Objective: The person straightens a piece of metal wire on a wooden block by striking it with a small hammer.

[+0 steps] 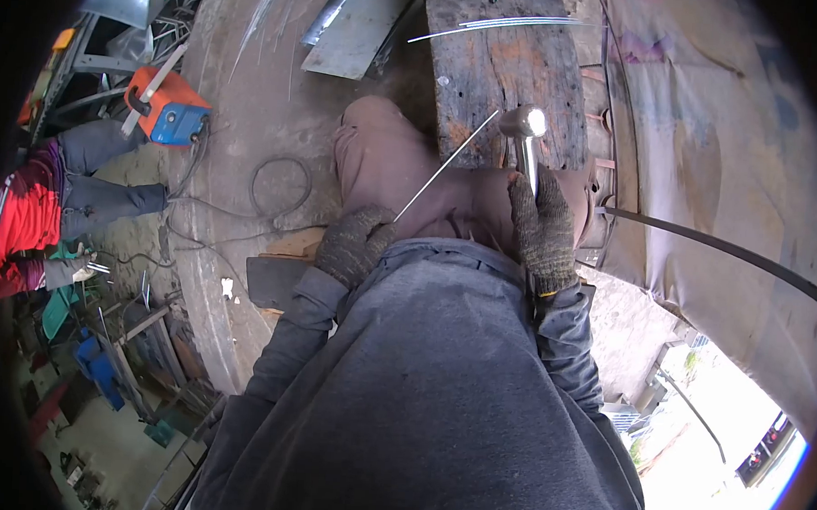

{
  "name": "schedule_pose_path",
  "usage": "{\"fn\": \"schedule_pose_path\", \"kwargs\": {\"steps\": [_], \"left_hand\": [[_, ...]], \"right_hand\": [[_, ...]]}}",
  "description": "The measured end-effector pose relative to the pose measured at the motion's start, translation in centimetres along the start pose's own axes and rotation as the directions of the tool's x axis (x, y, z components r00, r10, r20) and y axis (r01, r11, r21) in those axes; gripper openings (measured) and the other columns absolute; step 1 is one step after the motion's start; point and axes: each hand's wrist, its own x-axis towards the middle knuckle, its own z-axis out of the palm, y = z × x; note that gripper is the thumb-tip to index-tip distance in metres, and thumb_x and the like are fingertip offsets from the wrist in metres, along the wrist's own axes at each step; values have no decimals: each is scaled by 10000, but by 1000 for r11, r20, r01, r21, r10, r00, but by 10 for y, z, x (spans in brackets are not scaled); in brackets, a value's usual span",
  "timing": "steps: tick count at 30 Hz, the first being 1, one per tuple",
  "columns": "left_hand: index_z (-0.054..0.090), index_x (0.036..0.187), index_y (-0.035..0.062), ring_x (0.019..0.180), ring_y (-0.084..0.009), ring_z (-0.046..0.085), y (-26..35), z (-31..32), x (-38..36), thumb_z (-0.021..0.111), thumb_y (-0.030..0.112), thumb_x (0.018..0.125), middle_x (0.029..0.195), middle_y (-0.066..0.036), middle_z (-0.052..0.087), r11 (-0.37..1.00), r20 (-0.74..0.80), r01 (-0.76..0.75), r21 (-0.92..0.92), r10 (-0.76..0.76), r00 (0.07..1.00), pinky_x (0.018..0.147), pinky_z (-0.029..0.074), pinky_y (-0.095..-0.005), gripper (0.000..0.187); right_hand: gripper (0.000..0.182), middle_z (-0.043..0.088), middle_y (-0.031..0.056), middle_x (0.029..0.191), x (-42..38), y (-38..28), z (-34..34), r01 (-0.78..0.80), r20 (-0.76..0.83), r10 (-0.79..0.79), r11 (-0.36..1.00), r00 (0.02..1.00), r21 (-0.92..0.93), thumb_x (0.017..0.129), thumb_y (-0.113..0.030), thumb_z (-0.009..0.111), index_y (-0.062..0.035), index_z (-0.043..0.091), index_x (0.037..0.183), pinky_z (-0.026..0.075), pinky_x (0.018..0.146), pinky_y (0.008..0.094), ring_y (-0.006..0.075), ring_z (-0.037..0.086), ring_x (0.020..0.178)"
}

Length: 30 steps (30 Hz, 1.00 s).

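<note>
My left hand (351, 243), in a dark knitted glove, is closed around one end of a thin metal rod (449, 164). The rod slants up and to the right, its far tip near the edge of a scorched wooden plank (489, 85). In my right hand (545, 226), gloved the same way, is a hammer (526, 151) with a shiny metal handle and a rounded metal head. The hammer stands head up in front of my right thigh, over the plank's near end. Several thin rods (505, 24) lie across the plank farther off.
Sheet metal pieces (354, 47) lie on the floor ahead. An orange and blue machine (169, 108) with a looping cable (283, 158) stands to the left, beside a person in red (37, 202). A draped cloth (714, 150) and a dark strap (714, 243) are on the right.
</note>
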Motion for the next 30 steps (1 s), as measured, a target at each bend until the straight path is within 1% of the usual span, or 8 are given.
{"fn": "schedule_pose_path", "kwargs": {"steps": [2,4,5,7,10,11,25,30], "left_hand": [[672,1024,7,963,-330,657,-3,2,0,675,192,876,1024,-178,682,997,-39,-50,57,52,998,867,510,-397,237],[674,1016,7,960,-332,656,-3,2,0,675,190,874,1021,-179,681,997,-38,-56,54,58,998,865,509,-400,231],[676,1008,7,956,-334,656,-3,1,1,674,187,872,1017,-180,680,996,-35,-65,53,67,997,863,509,-403,226],[677,1009,7,954,-335,656,-2,0,2,671,184,872,1018,-181,679,997,-25,-63,51,65,998,859,509,-405,224],[678,1013,8,947,-337,656,2,-1,2,667,182,872,1017,-182,678,998,-11,-51,45,52,999,848,510,-406,224],[678,1015,9,942,-339,656,3,-2,2,665,182,872,1017,-181,678,998,-6,-40,44,40,999,841,511,-407,225],[674,1021,14,934,-308,659,3,4,-1,668,177,879,1001,-169,674,998,-56,-56,28,58,997,831,514,-388,216],[674,1019,16,931,-314,655,8,4,-4,652,193,895,1003,-176,671,998,-93,8,58,-2,996,835,511,-391,217]], "right_hand": [[247,602,38,769,4,-10,0,2,-14,-2,999,1000,37,979,-223,619,-68,617,1171,454,590,269,95,554,671],[262,624,42,803,11,-16,0,450,-89,-475,868,875,-210,984,-204,605,-43,608,1192,467,601,252,105,577,698],[262,624,42,803,9,-19,1,450,-89,-476,868,875,-211,984,-204,605,-43,608,1192,467,601,252,105,577,698],[345,685,105,1022,4,-24,4,65,40,-69,993,997,101,978,-144,597,-34,526,1297,530,737,292,190,672,899],[285,679,153,894,11,-33,5,79,99,-69,992,993,-100,986,-187,590,-21,577,1216,516,699,331,240,666,797],[301,685,180,941,11,-29,1,103,124,-112,992,986,78,989,-205,586,-22,568,1227,514,735,371,294,678,848],[383,684,177,877,1,-10,5,167,-22,-172,975,985,-144,988,-278,582,-29,523,1273,531,675,350,247,697,817],[331,619,124,785,14,16,-6,-104,16,111,966,994,-235,991,-290,582,-45,543,1210,487,616,372,233,617,673]]}}
